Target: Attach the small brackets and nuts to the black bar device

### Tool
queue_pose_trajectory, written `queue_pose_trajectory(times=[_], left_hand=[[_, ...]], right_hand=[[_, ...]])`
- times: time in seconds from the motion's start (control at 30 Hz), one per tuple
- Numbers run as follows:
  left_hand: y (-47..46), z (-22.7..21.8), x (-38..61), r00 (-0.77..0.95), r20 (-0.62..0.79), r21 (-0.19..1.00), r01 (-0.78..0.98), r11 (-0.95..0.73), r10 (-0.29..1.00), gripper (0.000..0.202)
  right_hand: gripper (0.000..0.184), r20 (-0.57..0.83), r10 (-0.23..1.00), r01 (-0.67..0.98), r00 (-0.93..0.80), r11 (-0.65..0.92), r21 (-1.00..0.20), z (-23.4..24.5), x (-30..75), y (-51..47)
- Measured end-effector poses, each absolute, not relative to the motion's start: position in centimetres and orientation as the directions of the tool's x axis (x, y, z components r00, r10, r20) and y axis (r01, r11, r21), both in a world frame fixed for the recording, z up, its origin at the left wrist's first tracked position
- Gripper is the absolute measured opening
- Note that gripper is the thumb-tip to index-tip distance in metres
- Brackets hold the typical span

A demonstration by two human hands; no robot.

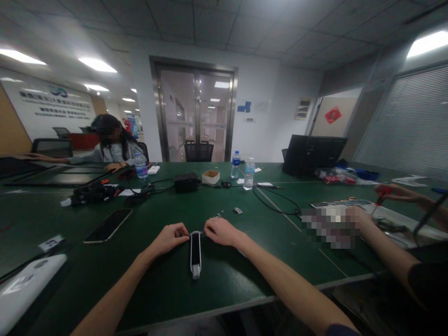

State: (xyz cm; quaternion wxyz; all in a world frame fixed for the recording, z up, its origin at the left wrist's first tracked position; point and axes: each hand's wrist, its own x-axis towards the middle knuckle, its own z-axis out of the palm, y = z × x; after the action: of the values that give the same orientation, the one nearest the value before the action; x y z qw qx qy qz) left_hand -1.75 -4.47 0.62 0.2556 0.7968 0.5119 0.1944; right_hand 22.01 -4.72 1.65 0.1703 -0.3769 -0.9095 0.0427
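Note:
A slim device with a white frame and a dark face (195, 254) lies on the green table, its long side pointing toward me. My left hand (172, 237) is at the left of its far end, thumb and fingers pinched together. Curled over the opposite side of that end is my right hand (221, 231), its fingers closed and turned down. Whatever sits between the fingertips is too small or hidden to make out. Just beyond my right hand are tiny pieces (219, 215) and a small metallic part (238, 211).
A phone (108, 226) and a white device (30, 291) lie at left. Farther back are a black box (185, 182), a small open carton (210, 177), cables and water bottles (248, 174). At right, a co-worker's hands work with a red-handled screwdriver (382, 196); another person sits far left.

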Motion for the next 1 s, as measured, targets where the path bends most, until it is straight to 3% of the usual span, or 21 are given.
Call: queue_pose_trajectory(times=[0.43,1.0], left_hand=[[-5.1,1.1,-1.7,0.392,0.049,0.641,0.693,-0.330,0.919,0.029],[-4.4,0.0,-2.1,0.410,0.043,0.657,0.675,-0.335,0.911,0.026]], right_hand=[[0.013,0.288,0.721,0.633,-0.630,0.692,-0.348,1.0,22.2,-4.4],[0.013,0.346,0.692,0.590,-0.634,0.721,-0.362,0.3,22.2,-4.3]])
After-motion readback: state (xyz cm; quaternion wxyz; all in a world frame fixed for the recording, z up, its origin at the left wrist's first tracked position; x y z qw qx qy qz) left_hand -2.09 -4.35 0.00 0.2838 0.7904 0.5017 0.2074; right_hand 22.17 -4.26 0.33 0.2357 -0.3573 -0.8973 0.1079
